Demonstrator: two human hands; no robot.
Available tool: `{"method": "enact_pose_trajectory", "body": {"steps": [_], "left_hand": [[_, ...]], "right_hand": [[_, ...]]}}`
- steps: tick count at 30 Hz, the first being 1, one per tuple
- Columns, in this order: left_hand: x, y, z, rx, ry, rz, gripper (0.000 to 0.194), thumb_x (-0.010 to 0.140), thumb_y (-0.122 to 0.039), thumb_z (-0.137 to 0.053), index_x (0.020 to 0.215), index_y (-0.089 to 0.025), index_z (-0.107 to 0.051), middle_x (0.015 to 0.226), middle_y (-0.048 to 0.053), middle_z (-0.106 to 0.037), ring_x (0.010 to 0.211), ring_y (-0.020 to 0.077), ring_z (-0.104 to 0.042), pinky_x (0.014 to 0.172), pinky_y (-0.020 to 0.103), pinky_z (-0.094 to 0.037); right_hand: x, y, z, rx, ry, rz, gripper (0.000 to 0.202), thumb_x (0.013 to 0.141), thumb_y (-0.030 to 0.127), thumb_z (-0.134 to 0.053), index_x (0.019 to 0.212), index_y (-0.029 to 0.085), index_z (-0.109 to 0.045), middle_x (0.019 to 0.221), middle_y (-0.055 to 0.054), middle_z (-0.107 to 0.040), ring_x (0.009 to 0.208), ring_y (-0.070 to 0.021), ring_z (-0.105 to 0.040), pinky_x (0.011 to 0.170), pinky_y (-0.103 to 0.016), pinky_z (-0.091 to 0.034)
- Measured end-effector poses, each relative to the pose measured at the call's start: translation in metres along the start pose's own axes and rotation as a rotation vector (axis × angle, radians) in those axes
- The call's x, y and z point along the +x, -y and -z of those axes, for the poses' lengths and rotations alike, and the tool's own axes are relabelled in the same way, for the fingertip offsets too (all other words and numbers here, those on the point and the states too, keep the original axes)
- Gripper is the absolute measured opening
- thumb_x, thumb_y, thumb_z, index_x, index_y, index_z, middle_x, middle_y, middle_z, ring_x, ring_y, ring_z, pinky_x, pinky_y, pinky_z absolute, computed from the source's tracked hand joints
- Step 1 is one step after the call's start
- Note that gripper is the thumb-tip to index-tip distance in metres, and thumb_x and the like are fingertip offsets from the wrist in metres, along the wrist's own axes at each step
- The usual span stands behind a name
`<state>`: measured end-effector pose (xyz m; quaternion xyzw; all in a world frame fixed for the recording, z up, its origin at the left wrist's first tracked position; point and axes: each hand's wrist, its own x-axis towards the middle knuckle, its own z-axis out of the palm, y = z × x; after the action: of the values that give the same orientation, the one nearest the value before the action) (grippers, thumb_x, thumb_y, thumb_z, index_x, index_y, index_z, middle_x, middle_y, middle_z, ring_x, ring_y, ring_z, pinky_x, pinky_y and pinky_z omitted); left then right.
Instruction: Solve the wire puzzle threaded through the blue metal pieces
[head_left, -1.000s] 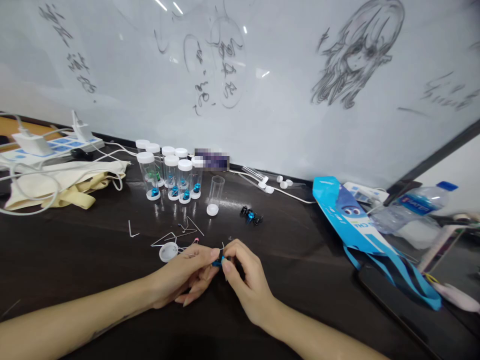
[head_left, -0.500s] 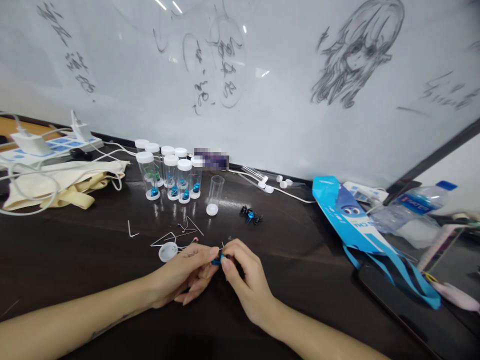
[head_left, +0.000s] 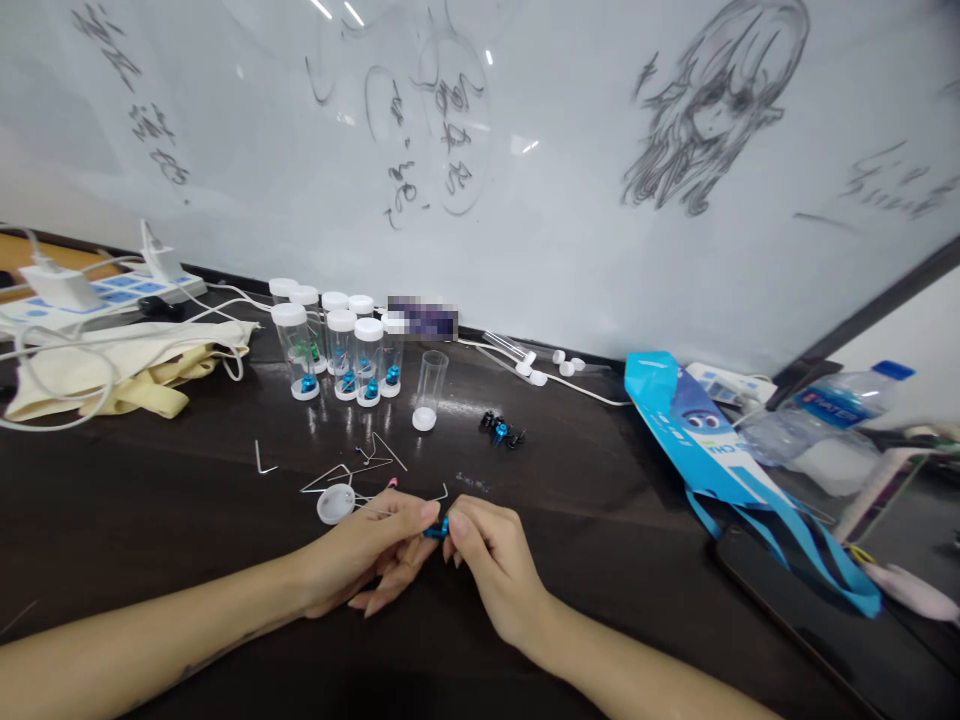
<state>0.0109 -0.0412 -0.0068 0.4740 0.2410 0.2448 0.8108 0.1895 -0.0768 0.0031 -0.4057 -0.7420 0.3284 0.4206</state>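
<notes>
My left hand (head_left: 394, 535) pinches a small blue metal part (head_left: 435, 530) between thumb and fingertips, just above the dark table. My right hand (head_left: 491, 550) is closed on the right end of the same part, its fingertips partly hiding it. A thin bent metal rod (head_left: 444, 491) sticks up behind the fingertips; I cannot tell whether a hand holds it. Beside my left hand are a round white cap (head_left: 336, 504) and several bent thin metal pieces (head_left: 367, 465). Farther off, a clear tube (head_left: 430, 385) stands uncapped on its white base, left of a small pile of black and blue parts (head_left: 501, 430).
Several capped clear tubes (head_left: 291, 345) with blue or green parts stand at back left. An L-shaped hex key (head_left: 261, 458) lies left. Loose white caps (head_left: 534, 376) lie by the whiteboard (head_left: 555, 220). At right are a blue package (head_left: 697, 430), a water bottle (head_left: 832, 410) and a phone (head_left: 810, 620).
My right hand's fingers have curled down and shifted slightly on the blue part. More of the bent rod now shows behind the fingertips. My left hand has barely moved.
</notes>
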Motion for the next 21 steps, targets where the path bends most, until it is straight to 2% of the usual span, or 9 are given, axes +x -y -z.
{"method": "enact_pose_trajectory", "body": {"steps": [3, 7, 11, 13, 17, 21], "left_hand": [[0.0002, -0.0007, -0.0003, -0.01, -0.016, -0.004, 0.049, 0.089, -0.057, -0.053, 0.06, -0.018, -0.048, 0.037, -0.008, -0.04, 0.025, 0.0045, -0.03, 0.024, 0.014, -0.018], [0.0008, -0.0016, 0.0, -0.028, -0.036, -0.016, 0.051, 0.092, -0.053, -0.049, 0.057, -0.017, -0.048, 0.036, -0.007, -0.039, 0.024, 0.0051, -0.033, 0.024, 0.014, -0.019], [0.0012, -0.0011, 0.0011, -0.025, -0.029, -0.012, 0.051, 0.093, -0.053, -0.048, 0.057, -0.017, -0.048, 0.036, -0.007, -0.039, 0.024, 0.0052, -0.032, 0.023, 0.014, -0.018], [0.0009, -0.0006, 0.0011, -0.022, -0.019, -0.01, 0.05, 0.092, -0.054, -0.05, 0.058, -0.018, -0.048, 0.037, -0.007, -0.039, 0.024, 0.0051, -0.032, 0.024, 0.014, -0.018], [0.0001, -0.0001, 0.0003, -0.01, 0.009, -0.013, 0.049, 0.088, -0.057, -0.055, 0.06, -0.018, -0.048, 0.038, -0.007, -0.041, 0.025, 0.0046, -0.03, 0.023, 0.014, -0.017], [-0.0002, -0.0003, 0.0003, 0.002, 0.017, -0.002, 0.048, 0.089, -0.057, -0.054, 0.06, -0.018, -0.048, 0.037, -0.007, -0.042, 0.025, 0.0047, -0.03, 0.023, 0.014, -0.017]], "right_hand": [[0.0006, 0.0015, 0.0001, -0.025, -0.022, 0.012, 0.037, 0.102, 0.033, -0.04, 0.07, 0.019, -0.051, 0.067, 0.001, -0.049, 0.064, -0.0139, -0.048, 0.062, -0.027, -0.037], [0.001, 0.0055, 0.0004, -0.057, -0.042, 0.017, 0.015, 0.099, 0.027, -0.046, 0.089, 0.02, -0.056, 0.081, -0.001, -0.053, 0.071, -0.0151, -0.05, 0.067, -0.028, -0.04], [0.0008, 0.0063, 0.0004, -0.047, -0.068, 0.024, 0.008, 0.097, 0.025, -0.049, 0.096, 0.02, -0.055, 0.086, -0.002, -0.052, 0.071, -0.0148, -0.05, 0.066, -0.028, -0.041], [0.0007, 0.0049, 0.0003, -0.044, -0.054, 0.029, 0.011, 0.098, 0.026, -0.048, 0.091, 0.02, -0.055, 0.082, -0.001, -0.052, 0.07, -0.0147, -0.049, 0.065, -0.028, -0.04], [0.0006, 0.0014, 0.0002, -0.017, -0.006, 0.019, 0.035, 0.102, 0.032, -0.041, 0.071, 0.02, -0.05, 0.068, 0.001, -0.049, 0.065, -0.0145, -0.048, 0.063, -0.028, -0.037], [0.0007, 0.0017, 0.0004, 0.018, 0.0, 0.019, 0.04, 0.103, 0.033, -0.038, 0.067, 0.019, -0.049, 0.066, 0.001, -0.049, 0.063, -0.0141, -0.049, 0.061, -0.028, -0.036]]}}
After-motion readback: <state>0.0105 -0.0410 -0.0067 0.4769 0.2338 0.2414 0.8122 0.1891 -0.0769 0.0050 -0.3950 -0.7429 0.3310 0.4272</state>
